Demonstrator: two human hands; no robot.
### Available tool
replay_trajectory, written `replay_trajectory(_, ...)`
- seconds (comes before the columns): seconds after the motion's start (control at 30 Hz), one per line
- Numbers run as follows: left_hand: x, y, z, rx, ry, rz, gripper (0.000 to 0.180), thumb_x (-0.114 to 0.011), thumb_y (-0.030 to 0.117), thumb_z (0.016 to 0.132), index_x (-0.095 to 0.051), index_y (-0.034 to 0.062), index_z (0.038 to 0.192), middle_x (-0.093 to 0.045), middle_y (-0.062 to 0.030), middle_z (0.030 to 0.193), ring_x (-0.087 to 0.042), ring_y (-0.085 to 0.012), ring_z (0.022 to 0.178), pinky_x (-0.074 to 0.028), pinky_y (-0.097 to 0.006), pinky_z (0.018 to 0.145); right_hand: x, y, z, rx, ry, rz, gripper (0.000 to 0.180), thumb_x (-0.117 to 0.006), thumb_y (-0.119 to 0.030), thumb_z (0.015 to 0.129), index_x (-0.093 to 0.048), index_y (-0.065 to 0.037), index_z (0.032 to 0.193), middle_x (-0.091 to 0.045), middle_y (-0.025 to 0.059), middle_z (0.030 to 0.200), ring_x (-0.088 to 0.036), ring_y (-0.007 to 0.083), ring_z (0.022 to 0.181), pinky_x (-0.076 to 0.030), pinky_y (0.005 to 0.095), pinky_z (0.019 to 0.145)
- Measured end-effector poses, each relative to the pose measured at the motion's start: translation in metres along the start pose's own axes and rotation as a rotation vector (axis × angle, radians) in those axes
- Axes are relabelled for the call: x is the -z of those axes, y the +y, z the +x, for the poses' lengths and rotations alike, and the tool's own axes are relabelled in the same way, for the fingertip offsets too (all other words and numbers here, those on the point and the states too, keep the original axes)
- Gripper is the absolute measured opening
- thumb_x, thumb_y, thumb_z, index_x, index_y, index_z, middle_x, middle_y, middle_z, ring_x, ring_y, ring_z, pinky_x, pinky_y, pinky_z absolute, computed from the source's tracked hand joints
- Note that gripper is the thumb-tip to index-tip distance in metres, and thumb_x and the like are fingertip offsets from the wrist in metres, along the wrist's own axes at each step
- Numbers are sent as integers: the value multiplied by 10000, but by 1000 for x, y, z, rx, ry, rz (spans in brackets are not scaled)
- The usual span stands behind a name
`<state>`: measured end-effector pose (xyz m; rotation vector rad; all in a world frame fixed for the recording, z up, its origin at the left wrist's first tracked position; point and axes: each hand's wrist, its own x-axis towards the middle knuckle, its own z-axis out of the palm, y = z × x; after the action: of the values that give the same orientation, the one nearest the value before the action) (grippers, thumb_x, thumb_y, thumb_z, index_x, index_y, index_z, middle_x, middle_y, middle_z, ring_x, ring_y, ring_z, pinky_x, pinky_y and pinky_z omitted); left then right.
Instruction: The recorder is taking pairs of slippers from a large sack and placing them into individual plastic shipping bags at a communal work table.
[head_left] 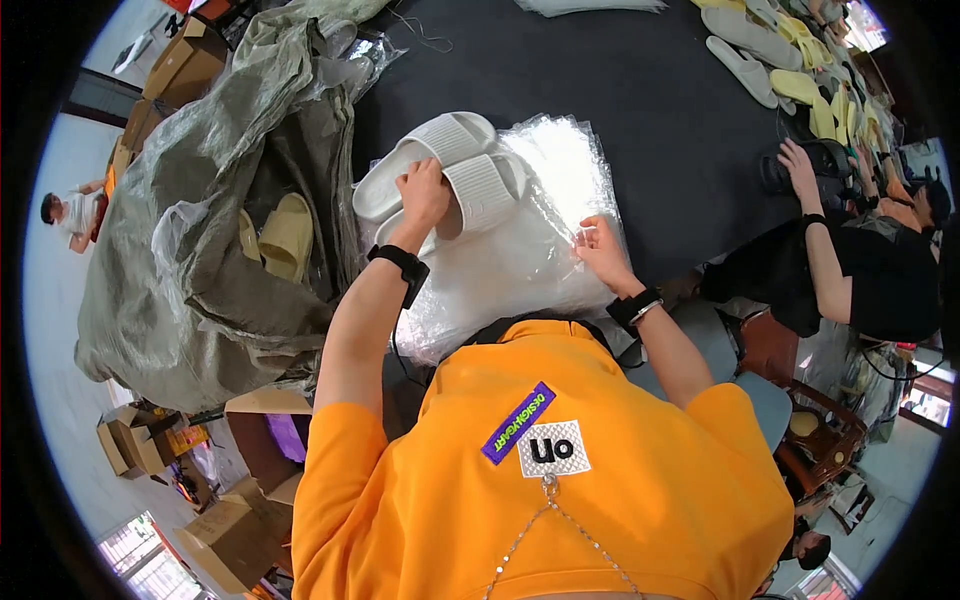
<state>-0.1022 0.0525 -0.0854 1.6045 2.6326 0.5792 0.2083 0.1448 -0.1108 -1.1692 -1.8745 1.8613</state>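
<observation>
A pair of pale grey slide slippers (487, 193) lies over a stack of clear plastic bags (560, 165) on the dark table. My left hand (424, 194) is closed on the slippers, its fingers gripping between the two near their straps. Toward the right side of the stack, my right hand (604, 252) pinches the edge of a clear bag between thumb and fingers. The plastic's glare hides exactly how many layers it has hold of.
On the left a large grey-green woven sack (160, 290) holds yellow slippers (287, 238). More grey and yellow slippers (795, 85) are heaped at the far right. A co-worker in black (893, 275) sits at the right, one hand on the table. Cardboard boxes (238, 530) stand at the lower left.
</observation>
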Motion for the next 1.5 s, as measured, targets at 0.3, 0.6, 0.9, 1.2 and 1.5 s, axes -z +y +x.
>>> replay_trajectory(0.3,38,30,-8,-79,61,21,215,-525,56,667,-534,38,881,-547,-88,979,-466,-275,996,-319,-427,821,5,-40,-42,-239,4,-124,414,-651,-257,764,-415,-41,1028,-513,64,814,-514,121,719,-440,262,605)
replay_trajectory(0.6,-4,85,-19,-228,-31,-149,193,-529,72,685,-522,38,875,-536,-88,954,-460,-269,1004,-329,-430,815,1,-14,-38,-104,-40,124,356,-655,-154,749,-446,-51,1019,-516,43,844,-487,96,715,-406,233,609)
replay_trajectory(0.9,-14,68,-19,-302,-79,-116,229,-519,53,690,-523,46,920,-532,-75,974,-454,-270,1015,-332,-423,826,19,9,-38,40,75,50,88,-570,-92,758,-557,-35,824,-524,-2,729,-475,87,670,-390,231,606)
replay_trajectory(1.2,1,50,-24,-231,-119,-56,263,-529,56,666,-536,59,929,-537,-78,984,-462,-273,1009,-332,-421,833,21,-20,-43,10,58,-272,141,-523,-122,761,-572,-19,844,-533,52,634,-508,137,592,-407,269,573)
replay_trajectory(1.5,-21,108,-30,-353,-144,-146,230,-522,77,675,-533,51,903,-540,-86,970,-472,-264,986,-338,-411,826,32,11,-44,72,293,-312,162,-580,-150,754,-594,-29,862,-588,75,658,-570,169,614,-434,292,577)
